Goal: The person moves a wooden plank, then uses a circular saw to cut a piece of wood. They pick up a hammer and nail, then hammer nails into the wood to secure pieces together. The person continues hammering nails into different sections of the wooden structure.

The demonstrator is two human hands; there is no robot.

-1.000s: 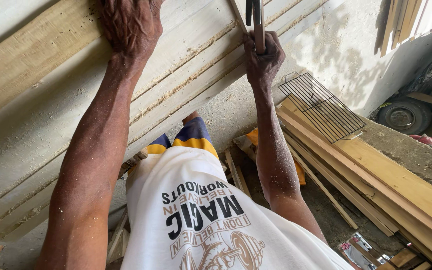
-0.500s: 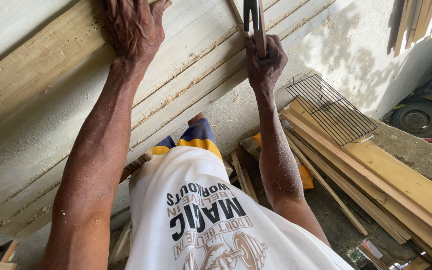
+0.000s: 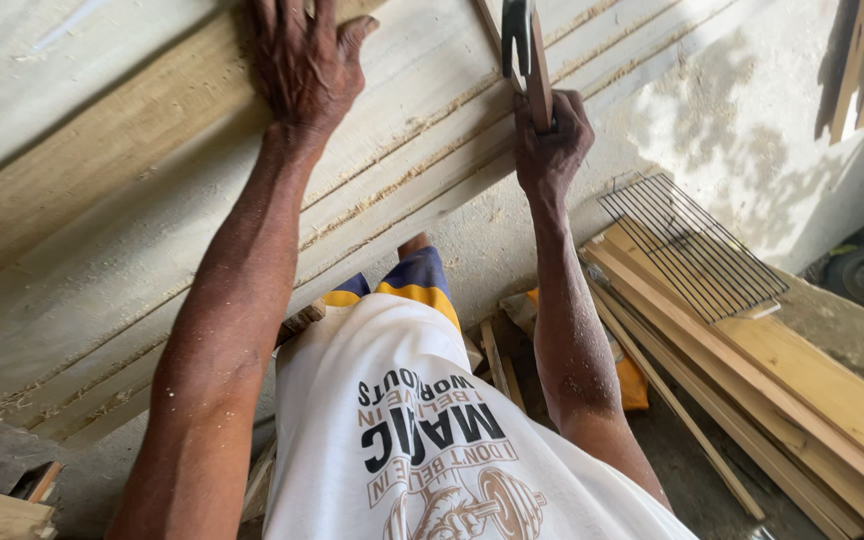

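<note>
Head view: barely anything's shifted, our left hand [image 3: 304, 62] stays flat on the plank [image 3: 102, 180], right hand [image 3: 550, 142] still grips the hammer [image 3: 530, 50].

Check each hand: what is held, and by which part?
Right hand has its grip closed on a hammer, low on the wooden handle. Left hand lies flat on the plank, holding nothing.

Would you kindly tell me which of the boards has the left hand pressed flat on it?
The left hand presses the yellowish plank on the bench, not the planks stacked on the floor at right.
</note>
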